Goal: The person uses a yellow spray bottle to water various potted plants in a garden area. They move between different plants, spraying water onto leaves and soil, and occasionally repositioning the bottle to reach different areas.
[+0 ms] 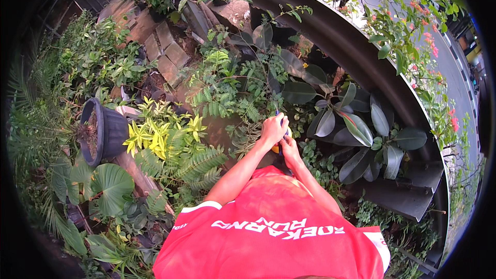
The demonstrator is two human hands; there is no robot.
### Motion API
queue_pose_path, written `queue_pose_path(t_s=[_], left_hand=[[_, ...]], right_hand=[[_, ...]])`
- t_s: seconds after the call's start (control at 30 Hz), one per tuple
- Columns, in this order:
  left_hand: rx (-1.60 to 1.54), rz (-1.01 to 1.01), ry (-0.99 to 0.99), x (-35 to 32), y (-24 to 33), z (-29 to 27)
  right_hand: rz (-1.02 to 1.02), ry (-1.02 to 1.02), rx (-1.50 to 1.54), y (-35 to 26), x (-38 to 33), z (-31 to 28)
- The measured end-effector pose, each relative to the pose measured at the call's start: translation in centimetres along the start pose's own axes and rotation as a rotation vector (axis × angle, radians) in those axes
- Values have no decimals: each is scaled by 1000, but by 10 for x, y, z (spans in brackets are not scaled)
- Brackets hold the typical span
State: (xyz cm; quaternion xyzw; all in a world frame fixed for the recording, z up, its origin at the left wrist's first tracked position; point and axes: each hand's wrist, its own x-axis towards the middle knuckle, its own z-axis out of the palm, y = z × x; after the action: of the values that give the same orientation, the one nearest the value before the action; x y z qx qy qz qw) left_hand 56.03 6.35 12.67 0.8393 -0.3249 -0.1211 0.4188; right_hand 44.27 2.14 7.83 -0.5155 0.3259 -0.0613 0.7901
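Observation:
My left hand and my right hand are close together in front of my chest, fingers closed around a small blue-and-yellow tool. Its dark tip shows above the left hand, and yellow parts show between and below my fingers. My hands hide most of its shape, so its exact kind cannot be made out. Just beyond them are feathery green stems with small paired leaflets. Thin grassy strands hang to the left of my wrists.
A dark plastic pot lies tipped on its side at left, near yellow-green leaves. Broad dark leaves crowd the right. A curved dark metal barrier runs along the far and right side. Paving bricks lie further off.

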Motion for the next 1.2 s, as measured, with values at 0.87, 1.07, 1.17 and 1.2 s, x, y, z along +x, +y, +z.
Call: queue_pose_path(t_s=[0.87, 1.07, 1.17, 1.2], left_hand=[[-20, -105, -67, -9, -26, 4], [8, -125, -76, -9, -31, 3], [-7, -63, -15, -6, -25, -3], [-11, -34, 14, -5, -24, -4]], right_hand=[[32, 40, -114, 27, 5, -2], [96, 8, -89, 12, -1, 5], [18, -21, -108, 11, 2, 6], [-19, -28, -124, 6, 1, 10]])
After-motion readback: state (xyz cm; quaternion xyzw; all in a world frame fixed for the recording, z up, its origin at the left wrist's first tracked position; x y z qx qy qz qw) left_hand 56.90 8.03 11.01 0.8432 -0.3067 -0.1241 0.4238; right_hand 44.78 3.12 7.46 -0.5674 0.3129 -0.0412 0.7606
